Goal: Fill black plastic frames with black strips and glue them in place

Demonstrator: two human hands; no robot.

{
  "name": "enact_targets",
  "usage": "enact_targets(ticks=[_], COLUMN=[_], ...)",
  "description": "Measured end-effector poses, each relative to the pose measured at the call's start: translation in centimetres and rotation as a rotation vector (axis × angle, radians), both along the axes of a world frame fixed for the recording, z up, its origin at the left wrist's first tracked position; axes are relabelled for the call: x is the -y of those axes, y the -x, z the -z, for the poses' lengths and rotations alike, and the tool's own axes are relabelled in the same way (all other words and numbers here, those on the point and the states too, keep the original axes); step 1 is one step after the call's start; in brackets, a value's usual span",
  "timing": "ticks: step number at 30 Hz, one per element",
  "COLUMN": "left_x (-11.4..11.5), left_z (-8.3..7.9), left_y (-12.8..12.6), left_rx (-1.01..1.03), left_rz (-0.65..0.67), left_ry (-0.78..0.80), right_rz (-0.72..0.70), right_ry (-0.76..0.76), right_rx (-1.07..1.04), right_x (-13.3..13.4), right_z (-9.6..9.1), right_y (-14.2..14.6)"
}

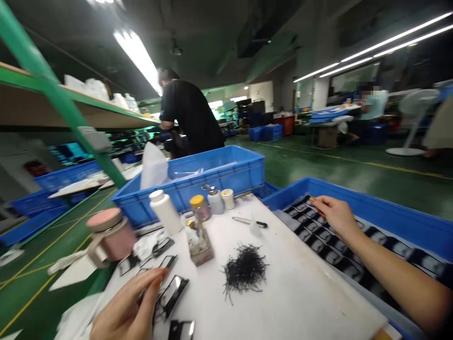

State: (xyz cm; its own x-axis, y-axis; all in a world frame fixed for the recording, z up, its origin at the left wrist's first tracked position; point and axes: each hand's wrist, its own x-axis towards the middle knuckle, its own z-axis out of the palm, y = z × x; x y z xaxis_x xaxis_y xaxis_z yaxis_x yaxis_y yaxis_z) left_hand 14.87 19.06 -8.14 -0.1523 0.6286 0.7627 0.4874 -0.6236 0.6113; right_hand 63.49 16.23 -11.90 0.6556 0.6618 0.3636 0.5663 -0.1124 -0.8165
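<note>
My left hand (129, 307) is at the lower left of the table, thumb and forefinger pinched together; what is between them, if anything, is hidden. Just beside it lie small black frames (176, 292) with shiny clear windows, partly covered by the fingers. My right hand (334, 215) reaches over the blue crate on the right, its fingertips closed at the far corner of rows of black parts (318, 241). Whatever it grips is too small and blurred to name. A heap of short black strips (246, 268) sits mid-table between the hands.
On the white table (283, 302) stand a white bottle (165, 212), a yellow-lidded jar (200, 208), a small box of items (200, 248) and a pink mug (111, 233). A knife (249, 222) lies behind the strips. Blue crates (233, 174) border it. A person (193, 113) bends beyond.
</note>
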Motion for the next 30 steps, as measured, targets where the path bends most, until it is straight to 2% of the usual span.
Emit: enact_targets(ticks=[1,3,7,10,13,17,19,21,23,27,30], left_x=[-0.2,-0.7,-0.8,0.3,1.8,4.1,5.0,5.7,6.0,6.0,5.7], left_z=[-0.4,-1.5,-3.8,-5.0,-5.2,-4.7,-4.1,-3.3,-2.3,-0.7,0.1], left_y=[0.4,1.1,2.4,4.0,5.9,7.3,7.0,6.2,5.1,3.2,2.7], left_rx=[0.070,0.284,0.655,0.645,0.428,-0.128,-0.397,-0.611,-0.749,-0.864,-0.939], left_rz=[-0.016,-0.018,0.050,0.079,0.111,0.151,0.186,0.204,0.160,0.014,0.007], left_ry=[0.021,0.023,-0.053,-0.074,0.136,0.551,0.673,0.725,0.730,0.710,0.725], right_rz=[-0.048,-0.194,-0.596,-0.841,-0.997,-1.074,-1.100,-1.080,-1.011,-0.902,-0.889], right_ry=[-0.109,-0.219,-0.228,-0.169,-0.119,-0.082,-0.057,-0.036,-0.037,-0.049,-0.045], right_rx=[-0.050,-0.100,-0.038,0.058,0.056,0.161,0.261,0.268,0.199,0.096,0.071], right_x=[0.1,0.4,0.7,0.3,-0.5,-1.2,-1.5,-1.7,-2.0,-2.5,-2.8], right_z=[-1.3,-3.7,-7.3,-8.1,-6.7,-3.4,-2.2,-1.7,-1.8,-2.3,-2.2], right_y=[2.2,7.1,17.3,23.5,27.7,29.7,29.4,28.7,27.9,27.1,27.0])
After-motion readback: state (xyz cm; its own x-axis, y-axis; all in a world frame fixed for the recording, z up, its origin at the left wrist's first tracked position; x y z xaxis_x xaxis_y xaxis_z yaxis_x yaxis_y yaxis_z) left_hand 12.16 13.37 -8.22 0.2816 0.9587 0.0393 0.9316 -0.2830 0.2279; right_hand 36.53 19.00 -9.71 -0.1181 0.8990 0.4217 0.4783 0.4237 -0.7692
